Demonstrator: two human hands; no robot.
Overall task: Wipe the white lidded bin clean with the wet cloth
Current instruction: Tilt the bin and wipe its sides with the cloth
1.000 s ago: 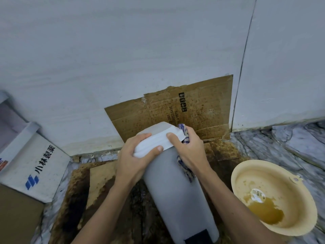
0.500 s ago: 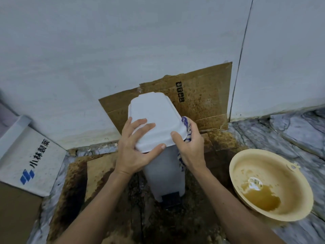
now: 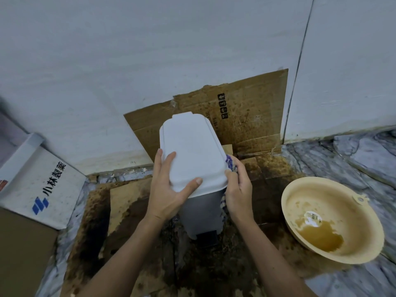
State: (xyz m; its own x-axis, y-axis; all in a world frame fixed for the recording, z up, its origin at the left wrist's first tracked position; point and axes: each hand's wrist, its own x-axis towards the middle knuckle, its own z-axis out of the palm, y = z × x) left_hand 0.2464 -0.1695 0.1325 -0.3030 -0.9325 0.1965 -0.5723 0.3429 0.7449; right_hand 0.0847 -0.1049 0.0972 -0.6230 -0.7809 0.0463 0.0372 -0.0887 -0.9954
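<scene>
White and tall, the plastic lidded bin [image 3: 192, 155] stands upright on stained brown cardboard [image 3: 132, 202] by the wall. The left hand [image 3: 169, 189] grips the lid's near left corner, thumb along the front edge. The right hand [image 3: 237, 189] presses a blue and white wet cloth [image 3: 229, 162] against the bin's right side, fingers curled around it. A yellow plastic bowl [image 3: 364, 236] of brown water sits to the right.

The head camera is looking forward and down from close above the left hand [image 3: 166, 194] and right hand [image 3: 237, 189], facing the wall [image 3: 128, 61] beyond them.
</scene>
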